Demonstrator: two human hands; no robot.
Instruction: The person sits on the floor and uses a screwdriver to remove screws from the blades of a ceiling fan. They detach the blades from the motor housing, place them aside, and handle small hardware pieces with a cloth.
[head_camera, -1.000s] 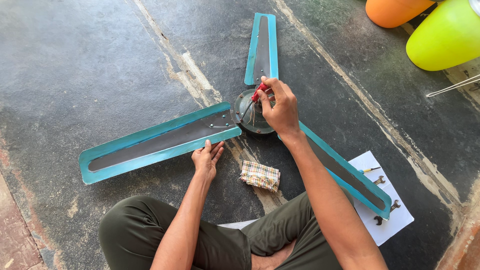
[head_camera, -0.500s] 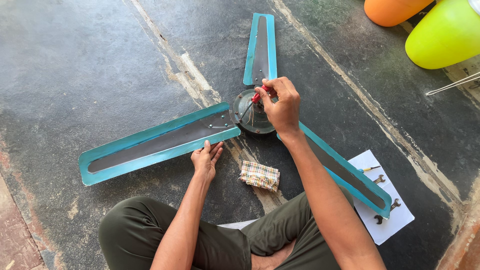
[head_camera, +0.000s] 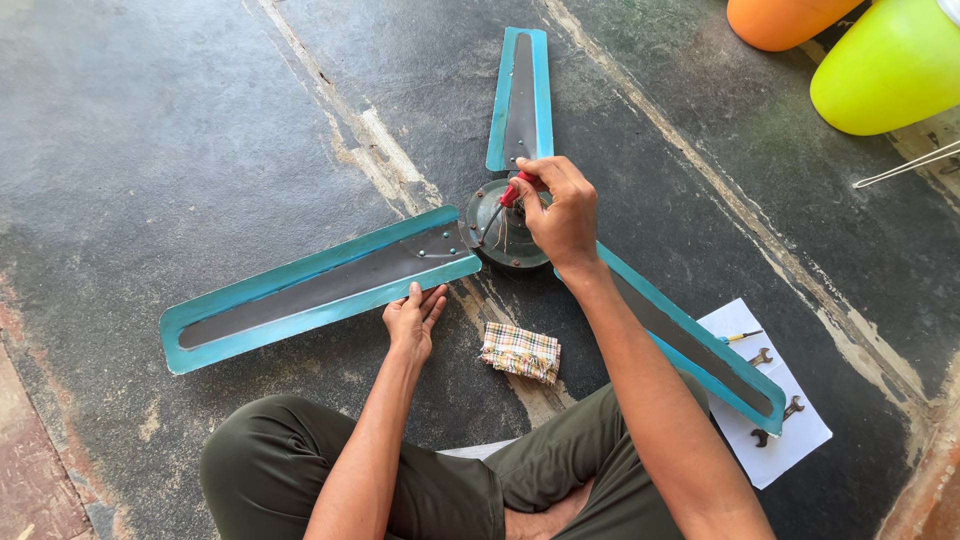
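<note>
A three-bladed ceiling fan with teal-edged, dark grey metal blades (head_camera: 320, 285) lies flat on the worn dark stone floor (head_camera: 150, 130), its round dark motor hub (head_camera: 505, 235) facing up so the screws and wiring at the centre can be reached from above. The person sits cross-legged at the near edge of the floor, close enough to lean over the hub.

The right hand (head_camera: 562, 215) is curled tight around the red handle of a small screwdriver (head_camera: 508, 198), fingers closed on it and the shaft angled down and leftward into the hub near the root of the left blade; the tip seems to meet a screw there, though it is too small to tell for sure. A few thin wires fan out from the hub beside the shaft.

The left hand (head_camera: 412, 320) holds nothing: its fingers are spread and pressed against the near edge of the left blade, apparently to steady the fan against turning.

A folded checked cloth (head_camera: 520, 351) lies on the floor between the knees and the hub. A white sheet of paper (head_camera: 790, 440) by the right blade's tip carries small spanners (head_camera: 775, 420) and loose hardware, kept together within reach. An orange container (head_camera: 780, 18) and a yellow-green container (head_camera: 890, 70) stand at the floor's far right corner.
</note>
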